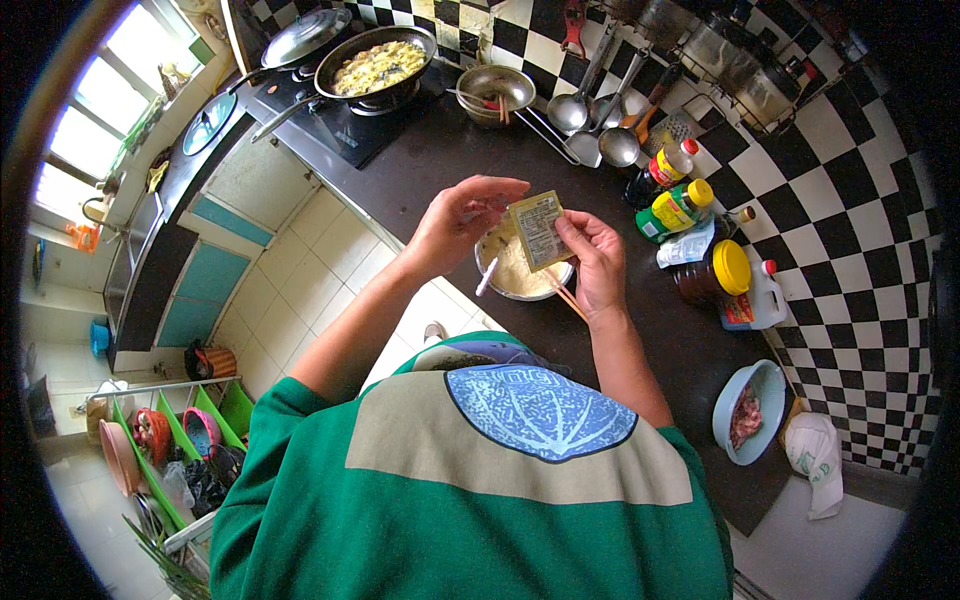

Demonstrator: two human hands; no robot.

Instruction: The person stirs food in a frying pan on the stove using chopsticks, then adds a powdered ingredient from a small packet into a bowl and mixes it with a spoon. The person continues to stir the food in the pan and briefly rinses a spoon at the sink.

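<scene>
In my right hand (594, 259) is a small printed packet (538, 229), pinched at its right edge between thumb and fingers. My left hand (476, 217) hovers at the packet's upper left, fingers bent and apart; nothing shows in it. Below both hands a metal bowl (517, 297) of pale, thick batter (514, 262) stands on the dark counter. Wooden chopsticks (568, 297) lean over its rim at the lower right, and a whitish utensil handle (487, 277) sticks out at the left. The packet hides part of the batter.
A frying pan (429, 46) with frying yellow food sits on the stove (330, 124). Behind the bowl are stacked metal bowls (517, 82) and hanging ladles (568, 112). Bottles (675, 210) and a yellow-lidded jar (697, 281) line the right wall. A blue basket (772, 390) holds raw meat.
</scene>
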